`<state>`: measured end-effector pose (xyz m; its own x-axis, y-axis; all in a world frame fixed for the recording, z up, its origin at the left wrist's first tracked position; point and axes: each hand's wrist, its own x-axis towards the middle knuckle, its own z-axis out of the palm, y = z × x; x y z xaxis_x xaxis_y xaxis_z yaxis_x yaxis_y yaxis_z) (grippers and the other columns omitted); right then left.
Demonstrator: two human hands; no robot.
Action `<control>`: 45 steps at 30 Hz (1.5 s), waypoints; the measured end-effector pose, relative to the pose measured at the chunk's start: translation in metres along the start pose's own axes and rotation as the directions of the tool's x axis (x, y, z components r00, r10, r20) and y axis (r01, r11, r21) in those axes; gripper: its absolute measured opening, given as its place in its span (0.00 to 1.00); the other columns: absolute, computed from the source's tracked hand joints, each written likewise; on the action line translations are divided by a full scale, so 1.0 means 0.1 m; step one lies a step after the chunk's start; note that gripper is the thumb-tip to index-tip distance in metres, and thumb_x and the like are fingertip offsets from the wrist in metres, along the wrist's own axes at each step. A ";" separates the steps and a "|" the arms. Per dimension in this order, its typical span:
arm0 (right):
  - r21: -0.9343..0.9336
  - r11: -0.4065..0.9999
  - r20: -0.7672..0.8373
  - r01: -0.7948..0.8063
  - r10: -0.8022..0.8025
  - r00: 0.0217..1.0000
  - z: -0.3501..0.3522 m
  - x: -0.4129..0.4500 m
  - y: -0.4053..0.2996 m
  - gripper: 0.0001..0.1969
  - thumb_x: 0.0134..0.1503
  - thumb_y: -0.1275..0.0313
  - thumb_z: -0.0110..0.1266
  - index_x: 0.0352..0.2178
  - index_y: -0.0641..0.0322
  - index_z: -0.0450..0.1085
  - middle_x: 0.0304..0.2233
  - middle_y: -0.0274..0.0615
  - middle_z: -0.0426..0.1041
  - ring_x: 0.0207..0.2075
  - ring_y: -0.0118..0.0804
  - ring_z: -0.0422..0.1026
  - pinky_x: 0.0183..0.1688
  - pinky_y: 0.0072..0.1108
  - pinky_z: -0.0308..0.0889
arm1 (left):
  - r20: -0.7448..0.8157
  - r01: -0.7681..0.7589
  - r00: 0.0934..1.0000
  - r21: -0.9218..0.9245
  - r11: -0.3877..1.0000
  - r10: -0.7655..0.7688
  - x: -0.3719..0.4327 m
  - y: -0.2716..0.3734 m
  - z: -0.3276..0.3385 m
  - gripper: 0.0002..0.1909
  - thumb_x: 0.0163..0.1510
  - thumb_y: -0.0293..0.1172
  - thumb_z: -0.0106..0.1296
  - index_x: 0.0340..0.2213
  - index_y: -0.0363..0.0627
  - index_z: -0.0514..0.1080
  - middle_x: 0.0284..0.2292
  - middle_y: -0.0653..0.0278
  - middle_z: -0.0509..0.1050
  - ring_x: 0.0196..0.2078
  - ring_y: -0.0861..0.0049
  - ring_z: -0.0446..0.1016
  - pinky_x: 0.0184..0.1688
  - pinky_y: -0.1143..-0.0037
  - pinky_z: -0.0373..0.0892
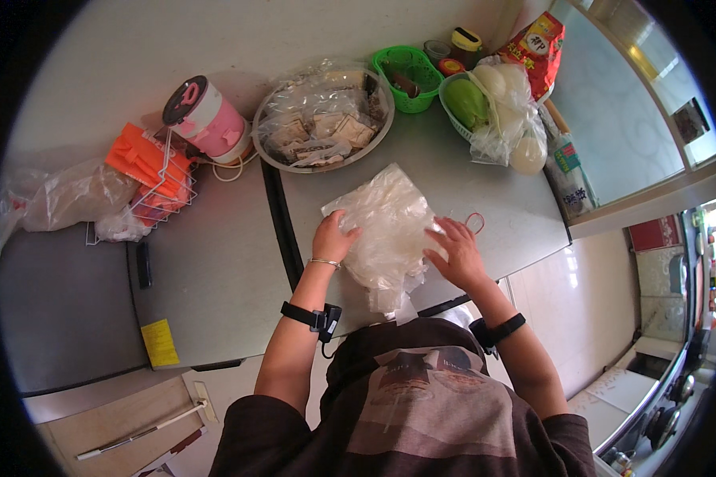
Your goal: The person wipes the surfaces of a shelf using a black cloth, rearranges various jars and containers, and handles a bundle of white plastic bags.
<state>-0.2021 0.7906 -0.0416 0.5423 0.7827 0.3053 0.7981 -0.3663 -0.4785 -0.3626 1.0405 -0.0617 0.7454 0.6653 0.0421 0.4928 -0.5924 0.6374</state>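
A whitish translucent plastic bag (385,232) lies spread and crumpled on the grey worktop right in front of me, its narrow end reaching the near edge by my shirt. My left hand (334,235) rests at the bag's left edge, thumb and fingers apart. On the bag's right edge lies my right hand (453,247), its fingers spread and touching the plastic. Neither hand is closed around anything. A thin red loop (474,223) lies on the worktop just right of my right fingertips.
Behind the bag stand a metal basin (262,152) of plastic-wrapped packets, a green plastic basket (414,104) and a basket (453,122) with a green vegetable and bagged items. A pink-and-white appliance (215,125) and wire rack (167,206) are at left. A window frame (644,206) borders the right.
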 end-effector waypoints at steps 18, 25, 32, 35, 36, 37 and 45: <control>0.232 0.874 0.550 -0.427 0.244 0.799 0.24 -0.35 0.09 0.14 0.55 0.61 0.53 0.29 0.65 0.73 0.26 0.44 0.75 0.27 0.37 0.72 0.31 0.27 0.67 | 0.218 -0.010 0.976 0.113 0.993 -0.015 0.50 -0.41 0.06 0.21 0.44 0.40 0.61 0.38 0.42 0.72 0.38 0.52 0.75 0.43 0.56 0.72 0.46 0.67 0.68; 0.557 0.410 0.612 -0.722 0.385 0.691 0.60 -0.01 0.21 0.24 0.53 0.69 0.57 0.51 0.64 0.65 0.32 0.36 0.72 0.33 0.28 0.69 0.36 0.22 0.67 | 0.427 0.181 0.859 0.261 0.948 -0.282 -0.09 -0.43 -0.19 0.16 0.46 0.38 0.55 0.33 0.38 0.73 0.34 0.49 0.76 0.38 0.56 0.75 0.41 0.66 0.70; 0.710 0.372 0.431 -0.598 0.442 0.787 0.58 0.31 0.29 0.35 0.52 0.72 0.56 0.60 0.60 0.52 0.41 0.44 0.73 0.41 0.35 0.72 0.43 0.24 0.67 | 0.693 0.042 0.721 -0.025 0.999 -0.013 -0.42 -0.19 0.01 0.14 0.50 0.36 0.49 0.29 0.35 0.74 0.27 0.49 0.76 0.30 0.61 0.75 0.34 0.68 0.70; 0.308 0.751 0.269 -0.584 0.521 0.810 0.28 0.37 0.33 0.33 0.52 0.71 0.55 0.59 0.59 0.54 0.45 0.49 0.72 0.45 0.46 0.72 0.46 0.31 0.67 | 0.788 0.232 0.604 -0.029 0.972 -0.120 -0.50 -0.10 0.00 0.18 0.56 0.39 0.45 0.28 0.33 0.74 0.24 0.55 0.76 0.26 0.72 0.75 0.31 0.72 0.71; 0.197 0.851 0.169 -0.486 0.459 0.872 0.18 0.33 0.32 0.31 0.52 0.70 0.55 0.57 0.60 0.57 0.46 0.50 0.71 0.46 0.50 0.70 0.48 0.34 0.66 | 0.802 0.256 0.583 -0.030 0.966 -0.130 -0.54 -0.10 -0.04 0.20 0.58 0.41 0.44 0.28 0.32 0.74 0.24 0.57 0.76 0.26 0.76 0.75 0.31 0.74 0.71; 0.134 0.891 0.133 -0.433 0.417 0.899 0.10 0.28 0.24 0.28 0.51 0.70 0.56 0.55 0.60 0.60 0.46 0.51 0.71 0.47 0.51 0.70 0.49 0.35 0.65 | 0.723 0.235 0.685 -0.101 0.967 -0.090 -0.64 -0.18 -0.14 0.23 0.59 0.45 0.44 0.28 0.33 0.74 0.25 0.60 0.77 0.26 0.77 0.74 0.31 0.76 0.71; 0.091 0.996 0.207 0.006 -0.025 0.978 0.03 0.06 -0.51 0.29 0.48 0.60 0.61 0.51 0.57 0.65 0.50 0.46 0.68 0.53 0.49 0.65 0.56 0.35 0.58 | 0.637 0.353 0.749 -0.154 0.923 -0.180 -0.59 -0.16 -0.33 0.22 0.58 0.47 0.50 0.28 0.36 0.73 0.22 0.66 0.74 0.25 0.82 0.71 0.29 0.79 0.69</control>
<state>-0.2398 0.8154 -0.0176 0.4561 0.8788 0.1404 0.7743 -0.3141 -0.5493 -0.4296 1.0259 -0.0491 0.7556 0.3157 -0.5739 0.6489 -0.2419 0.7214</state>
